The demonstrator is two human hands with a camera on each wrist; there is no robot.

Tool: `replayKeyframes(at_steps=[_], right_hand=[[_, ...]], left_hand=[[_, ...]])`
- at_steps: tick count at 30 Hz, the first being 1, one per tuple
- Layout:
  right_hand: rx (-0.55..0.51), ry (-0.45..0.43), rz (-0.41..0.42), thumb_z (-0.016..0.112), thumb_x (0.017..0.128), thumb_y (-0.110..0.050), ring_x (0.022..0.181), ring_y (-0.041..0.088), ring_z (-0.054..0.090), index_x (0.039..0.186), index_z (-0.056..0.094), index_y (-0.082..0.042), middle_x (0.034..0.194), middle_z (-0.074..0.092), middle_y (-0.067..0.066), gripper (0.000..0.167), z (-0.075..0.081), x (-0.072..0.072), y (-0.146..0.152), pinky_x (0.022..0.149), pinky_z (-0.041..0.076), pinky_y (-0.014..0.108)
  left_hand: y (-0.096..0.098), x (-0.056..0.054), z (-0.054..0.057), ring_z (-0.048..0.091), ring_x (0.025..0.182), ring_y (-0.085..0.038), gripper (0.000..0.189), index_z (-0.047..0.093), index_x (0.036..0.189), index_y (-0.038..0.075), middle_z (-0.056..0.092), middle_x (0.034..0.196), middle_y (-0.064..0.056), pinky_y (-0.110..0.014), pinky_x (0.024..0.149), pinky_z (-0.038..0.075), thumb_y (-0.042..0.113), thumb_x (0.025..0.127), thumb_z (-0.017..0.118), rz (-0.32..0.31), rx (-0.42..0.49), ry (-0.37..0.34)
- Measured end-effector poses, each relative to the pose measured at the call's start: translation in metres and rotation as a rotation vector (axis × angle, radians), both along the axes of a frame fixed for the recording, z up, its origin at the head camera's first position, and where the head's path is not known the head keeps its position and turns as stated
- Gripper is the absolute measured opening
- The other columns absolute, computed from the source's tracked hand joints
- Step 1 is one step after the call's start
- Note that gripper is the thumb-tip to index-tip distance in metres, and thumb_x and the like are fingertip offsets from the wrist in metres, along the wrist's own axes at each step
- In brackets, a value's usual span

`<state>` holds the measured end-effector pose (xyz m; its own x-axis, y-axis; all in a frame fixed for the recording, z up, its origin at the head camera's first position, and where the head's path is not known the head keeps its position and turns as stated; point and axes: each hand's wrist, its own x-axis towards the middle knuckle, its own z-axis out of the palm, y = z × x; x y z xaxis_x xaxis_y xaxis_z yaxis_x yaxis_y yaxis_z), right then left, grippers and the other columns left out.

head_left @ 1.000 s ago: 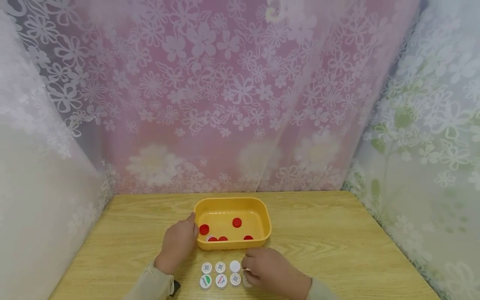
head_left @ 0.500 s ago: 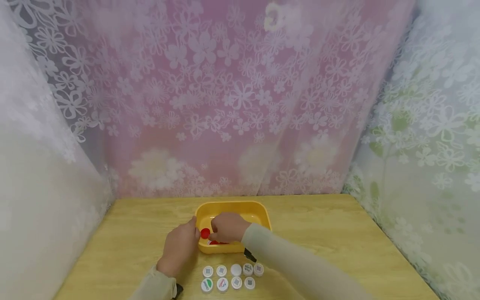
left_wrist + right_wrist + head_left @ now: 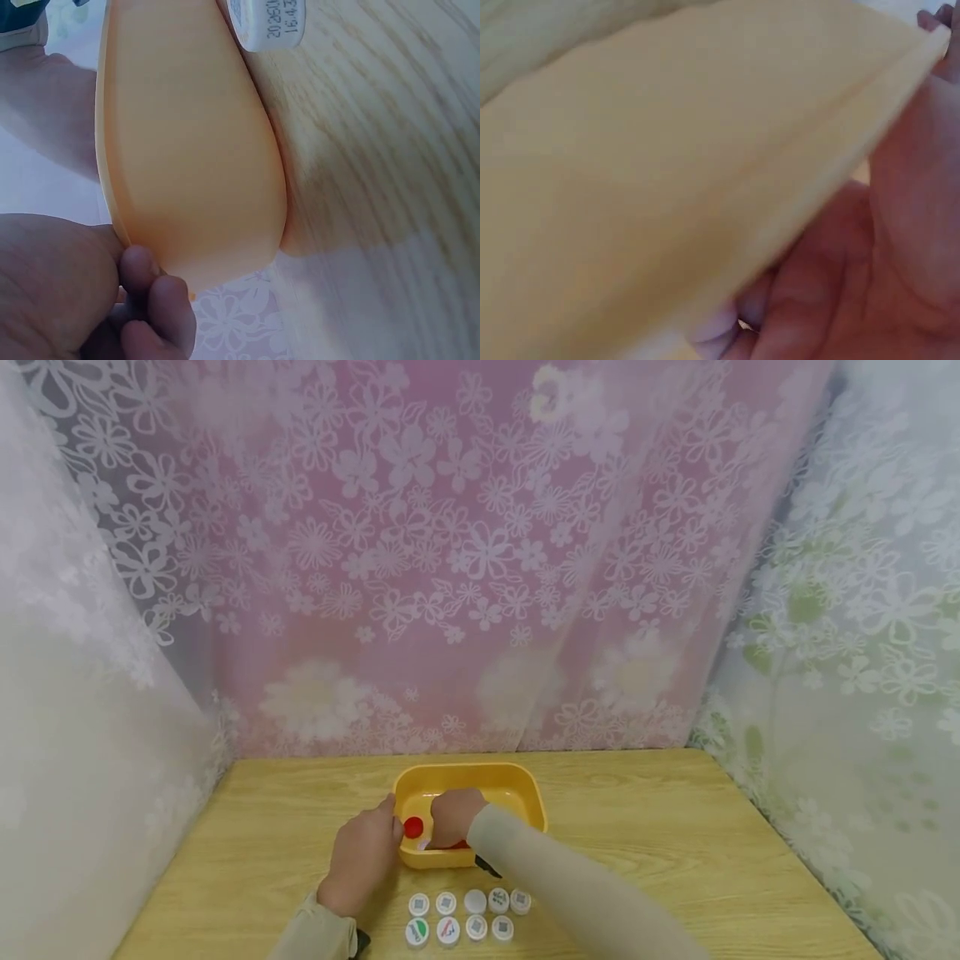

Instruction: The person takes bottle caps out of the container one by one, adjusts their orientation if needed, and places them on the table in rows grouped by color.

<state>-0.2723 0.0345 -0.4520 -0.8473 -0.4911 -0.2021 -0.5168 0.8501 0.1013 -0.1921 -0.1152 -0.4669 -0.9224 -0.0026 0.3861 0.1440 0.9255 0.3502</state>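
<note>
A yellow plastic basin (image 3: 517,802) stands on the table. My left hand (image 3: 365,856) pinches its left rim between thumb and fingers, as the left wrist view also shows. Inside the basin is my right hand (image 3: 455,817), reaching down near the front wall. Its fingers (image 3: 795,307) are bent behind that wall in the right wrist view, and what lies between their tips is hidden. A red bottle cap (image 3: 413,827) lies at the basin's left end, with a pale cap (image 3: 423,844) close by. Some red shows beneath the right hand.
In front of the basin, several white bottle caps (image 3: 475,902) lie in two rows on the wooden table (image 3: 660,827). Some bear printing, one of them green. A floral curtain (image 3: 420,568) hangs behind the table, with more curtains at both sides.
From the right end of the white cap rows, my right hand has moved up into the basin. White caps it covered there are now in view. My left hand stays at the rim.
</note>
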Motion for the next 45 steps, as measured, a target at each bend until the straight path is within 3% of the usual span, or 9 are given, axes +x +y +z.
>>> replayKeyframes(at_steps=[6,10,17,19,22,27,32,38,45], right_hand=[[0.003,-0.057,0.087,0.074,0.090,-0.027,0.064,0.016,0.054,0.082,0.070,-0.016,0.073,0.060,-0.003,0.015,-0.006,-0.017,0.022,0.060,0.049,0.028],[-0.012,-0.075,0.112,0.078,0.089,-0.027,0.065,0.016,0.054,0.082,0.067,-0.018,0.073,0.060,-0.004,0.016,-0.006,-0.024,0.032,0.063,0.049,0.027],[-0.084,-0.074,0.458,0.072,0.098,-0.035,0.071,0.006,0.057,0.106,0.071,-0.030,0.082,0.065,-0.015,0.009,0.001,-0.016,0.018,0.077,0.052,0.020],[-0.111,-0.082,0.522,0.069,0.101,-0.029,0.070,0.006,0.055,0.100,0.072,-0.030,0.077,0.062,-0.016,0.004,0.003,-0.013,0.012,0.074,0.048,0.018],[-0.109,-0.068,0.570,0.065,0.101,-0.020,0.066,0.007,0.047,0.084,0.067,-0.027,0.069,0.052,-0.013,0.019,0.005,-0.009,0.006,0.067,0.039,0.019],[-0.067,-0.060,0.538,0.068,0.100,-0.021,0.068,0.007,0.050,0.081,0.071,-0.026,0.070,0.056,-0.014,0.020,0.009,-0.005,0.006,0.072,0.044,0.017],[0.000,-0.071,0.451,0.072,0.098,-0.030,0.069,0.009,0.053,0.082,0.068,-0.028,0.072,0.059,-0.013,0.017,0.005,-0.013,0.021,0.072,0.046,0.020],[-0.026,-0.093,0.278,0.074,0.093,-0.020,0.065,0.014,0.050,0.074,0.062,-0.023,0.069,0.056,-0.008,0.022,0.009,-0.020,0.053,0.064,0.042,0.027],[-0.100,-0.126,0.267,0.077,0.093,-0.025,0.068,0.012,0.051,0.084,0.069,-0.021,0.072,0.057,-0.010,0.012,0.021,-0.018,0.078,0.068,0.045,0.026]], left_hand=[[0.000,0.000,0.002,0.032,0.047,-0.015,0.040,0.066,0.132,-0.006,0.037,0.055,0.001,-0.028,0.044,0.027,0.008,0.095,0.060,0.008,-0.019,0.000],[-0.001,0.001,0.004,0.032,0.046,-0.015,0.041,0.065,0.133,-0.007,0.039,0.054,0.001,-0.028,0.044,0.027,0.008,0.096,0.059,0.004,-0.029,-0.002],[-0.003,0.002,0.004,0.032,0.046,-0.015,0.039,0.066,0.131,-0.007,0.039,0.054,0.001,-0.028,0.044,0.026,0.007,0.095,0.061,0.007,-0.044,0.007],[-0.003,0.001,0.003,0.030,0.045,-0.014,0.039,0.067,0.130,-0.007,0.038,0.053,0.002,-0.027,0.044,0.024,0.007,0.095,0.061,-0.003,-0.031,0.010],[-0.001,0.000,0.001,0.027,0.045,-0.013,0.038,0.068,0.129,-0.006,0.036,0.052,0.003,-0.027,0.044,0.022,0.006,0.094,0.060,-0.009,-0.010,0.016],[0.001,-0.003,-0.001,0.026,0.046,-0.012,0.039,0.067,0.131,-0.006,0.036,0.052,0.003,-0.027,0.045,0.021,0.006,0.094,0.059,0.004,0.016,-0.006],[0.002,-0.003,-0.001,0.029,0.046,-0.014,0.040,0.066,0.131,-0.007,0.038,0.053,0.003,-0.027,0.044,0.024,0.007,0.094,0.059,0.018,0.021,-0.024],[0.002,-0.002,0.000,0.030,0.046,-0.015,0.040,0.067,0.130,-0.007,0.037,0.052,0.002,-0.028,0.045,0.026,0.007,0.093,0.059,0.028,0.003,-0.005],[0.001,-0.004,0.000,0.028,0.046,-0.014,0.041,0.065,0.132,-0.008,0.037,0.052,0.002,-0.027,0.045,0.024,0.008,0.095,0.057,0.025,0.000,-0.039]])
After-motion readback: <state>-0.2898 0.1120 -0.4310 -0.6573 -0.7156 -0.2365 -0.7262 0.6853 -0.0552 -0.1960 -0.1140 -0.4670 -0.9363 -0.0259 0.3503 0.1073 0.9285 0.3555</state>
